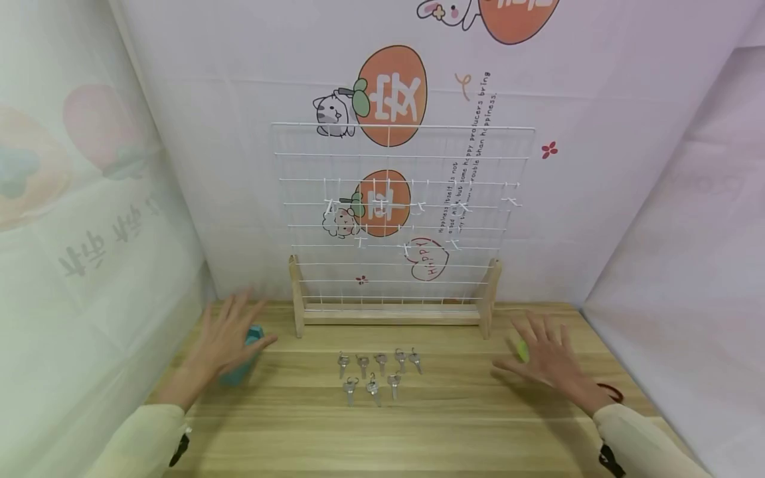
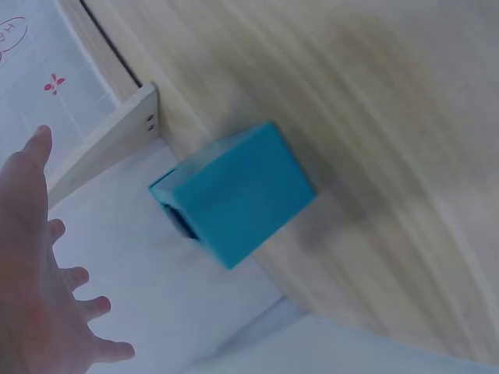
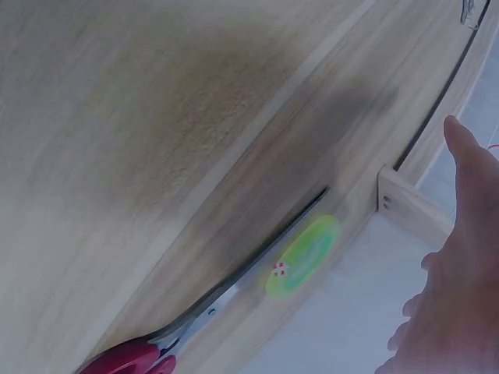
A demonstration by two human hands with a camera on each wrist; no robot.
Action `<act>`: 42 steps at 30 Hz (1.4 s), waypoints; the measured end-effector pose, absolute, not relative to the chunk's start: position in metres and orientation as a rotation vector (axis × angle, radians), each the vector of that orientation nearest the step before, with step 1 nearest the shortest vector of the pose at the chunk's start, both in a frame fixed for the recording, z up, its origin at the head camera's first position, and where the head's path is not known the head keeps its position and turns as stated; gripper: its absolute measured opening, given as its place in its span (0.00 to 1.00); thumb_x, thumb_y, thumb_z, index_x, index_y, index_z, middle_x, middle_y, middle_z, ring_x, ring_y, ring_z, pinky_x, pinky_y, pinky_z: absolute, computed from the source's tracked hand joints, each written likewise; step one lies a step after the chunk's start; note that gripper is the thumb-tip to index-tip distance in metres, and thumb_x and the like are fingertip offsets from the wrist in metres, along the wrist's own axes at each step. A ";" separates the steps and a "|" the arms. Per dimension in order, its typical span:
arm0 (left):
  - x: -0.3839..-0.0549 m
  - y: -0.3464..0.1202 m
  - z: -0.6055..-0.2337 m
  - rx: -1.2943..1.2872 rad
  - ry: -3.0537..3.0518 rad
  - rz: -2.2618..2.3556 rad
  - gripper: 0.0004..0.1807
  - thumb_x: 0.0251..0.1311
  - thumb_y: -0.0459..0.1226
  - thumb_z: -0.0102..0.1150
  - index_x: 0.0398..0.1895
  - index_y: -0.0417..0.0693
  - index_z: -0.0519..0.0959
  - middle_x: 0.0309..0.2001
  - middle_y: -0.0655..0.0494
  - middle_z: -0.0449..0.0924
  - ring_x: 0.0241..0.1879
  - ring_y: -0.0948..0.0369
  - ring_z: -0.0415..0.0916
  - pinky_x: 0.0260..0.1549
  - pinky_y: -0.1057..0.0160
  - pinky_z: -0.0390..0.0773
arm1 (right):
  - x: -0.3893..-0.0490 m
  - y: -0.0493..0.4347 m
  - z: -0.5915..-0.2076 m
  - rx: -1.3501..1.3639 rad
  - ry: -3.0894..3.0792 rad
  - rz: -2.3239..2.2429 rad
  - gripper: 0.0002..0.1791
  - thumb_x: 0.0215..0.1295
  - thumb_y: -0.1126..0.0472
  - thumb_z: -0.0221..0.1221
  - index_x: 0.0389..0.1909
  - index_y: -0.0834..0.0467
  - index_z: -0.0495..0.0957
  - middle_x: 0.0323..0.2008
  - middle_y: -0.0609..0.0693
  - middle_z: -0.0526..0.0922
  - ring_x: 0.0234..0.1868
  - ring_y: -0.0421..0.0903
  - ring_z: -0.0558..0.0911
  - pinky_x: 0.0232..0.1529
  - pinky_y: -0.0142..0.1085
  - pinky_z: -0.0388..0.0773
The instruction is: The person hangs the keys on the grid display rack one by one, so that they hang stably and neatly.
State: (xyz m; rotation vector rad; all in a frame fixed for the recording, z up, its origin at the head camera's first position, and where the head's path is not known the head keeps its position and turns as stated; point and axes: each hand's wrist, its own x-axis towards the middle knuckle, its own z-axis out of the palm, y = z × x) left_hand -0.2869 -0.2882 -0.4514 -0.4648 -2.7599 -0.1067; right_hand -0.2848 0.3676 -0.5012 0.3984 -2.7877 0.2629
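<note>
In the head view, the left hand (image 1: 224,338) is above the box (image 1: 236,375), near the left edge of the table (image 1: 382,438). Its fingers are spread and hold nothing. The right hand (image 1: 546,352) is above the disc (image 1: 522,350), toward the far right corner, also with spread fingers and no load. The keys (image 1: 373,388) lie flat between the hands, five in the row toward the far edge and three in the row toward the near edge. Their rings point mostly to the far edge and gaps separate them, perhaps so that each can be taken alone. The rack (image 1: 391,319) stands upright at the middle of the far edge; its wooden feet seem to be there to keep the wire grid from falling. White hooks (image 1: 381,204) are set apart on the grid, which probably leaves each one its own room

In the left wrist view, the box lies near the table's edge, apart from the hand; a dark gap shows at one end. Its place at the side seems to leave the middle free for the keys

In the right wrist view, the scissors (image 3: 211,312) lie just beside the disc, near the edge, with their tip toward the rack. The hand is apart from both, perhaps because it only hovers there
</note>
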 end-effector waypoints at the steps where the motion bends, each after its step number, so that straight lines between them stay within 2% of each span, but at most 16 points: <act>1: -0.289 -0.288 -0.449 -0.466 -2.762 -0.106 0.44 0.68 0.62 0.59 0.79 0.47 0.64 0.80 0.36 0.51 0.76 0.30 0.50 0.67 0.17 0.46 | -0.286 0.368 -0.503 0.411 -2.777 0.249 0.60 0.54 0.24 0.66 0.78 0.59 0.62 0.78 0.70 0.54 0.77 0.78 0.47 0.69 0.81 0.36; 4: -0.293 -0.286 -0.442 -0.475 -2.753 -0.082 0.43 0.70 0.60 0.59 0.79 0.46 0.63 0.80 0.36 0.51 0.76 0.30 0.51 0.66 0.17 0.48 | -0.287 0.364 -0.503 0.443 -2.755 0.240 0.60 0.53 0.24 0.66 0.76 0.59 0.64 0.77 0.71 0.56 0.75 0.79 0.51 0.68 0.82 0.42; 9: -0.303 -0.280 -0.429 -0.491 -2.707 -0.041 0.43 0.71 0.58 0.59 0.81 0.49 0.59 0.79 0.36 0.55 0.74 0.31 0.56 0.63 0.16 0.55 | -0.285 0.351 -0.499 0.480 -2.740 0.285 0.58 0.52 0.26 0.69 0.74 0.61 0.67 0.75 0.72 0.59 0.75 0.78 0.53 0.68 0.81 0.43; 20: -0.322 -0.261 -0.403 -0.463 -2.698 -0.165 0.40 0.74 0.54 0.58 0.81 0.45 0.59 0.78 0.37 0.58 0.73 0.32 0.58 0.63 0.18 0.59 | -0.279 0.313 -0.478 0.535 -2.756 0.244 0.57 0.52 0.28 0.70 0.74 0.60 0.69 0.75 0.71 0.61 0.73 0.77 0.58 0.70 0.78 0.47; 25: -0.333 -0.252 -0.395 -0.477 -2.710 -0.346 0.41 0.75 0.52 0.59 0.81 0.42 0.57 0.79 0.36 0.57 0.73 0.32 0.57 0.66 0.23 0.60 | -0.281 0.298 -0.477 0.582 -2.727 0.209 0.59 0.52 0.25 0.68 0.76 0.60 0.67 0.75 0.69 0.63 0.75 0.75 0.59 0.72 0.74 0.49; 32: -0.349 -0.243 -0.385 -0.504 -2.667 -0.761 0.41 0.73 0.43 0.63 0.80 0.35 0.57 0.78 0.33 0.58 0.75 0.34 0.57 0.73 0.34 0.59 | -0.286 0.273 -0.476 0.675 -2.598 0.202 0.57 0.51 0.24 0.68 0.73 0.59 0.72 0.76 0.68 0.63 0.74 0.73 0.62 0.70 0.75 0.56; 36: -0.357 -0.240 -0.381 -0.509 -2.630 -0.928 0.40 0.74 0.38 0.63 0.81 0.35 0.55 0.78 0.34 0.58 0.76 0.35 0.56 0.74 0.35 0.58 | -0.290 0.261 -0.476 0.687 -2.596 0.190 0.59 0.52 0.21 0.65 0.75 0.58 0.70 0.77 0.67 0.61 0.76 0.73 0.58 0.72 0.74 0.53; 40: -0.365 -0.238 -0.376 -0.524 -2.579 -1.047 0.37 0.75 0.34 0.60 0.81 0.36 0.55 0.76 0.35 0.62 0.73 0.34 0.61 0.71 0.32 0.62 | -0.295 0.249 -0.477 0.721 -2.580 0.227 0.58 0.54 0.21 0.63 0.77 0.56 0.68 0.79 0.65 0.57 0.77 0.74 0.54 0.72 0.76 0.50; 42: -0.368 -0.238 -0.374 -0.511 -2.573 -1.114 0.37 0.75 0.33 0.59 0.81 0.39 0.55 0.76 0.36 0.63 0.73 0.34 0.62 0.69 0.31 0.65 | -0.297 0.243 -0.477 0.733 -2.563 0.230 0.58 0.54 0.22 0.64 0.76 0.57 0.68 0.79 0.65 0.58 0.77 0.74 0.56 0.71 0.77 0.50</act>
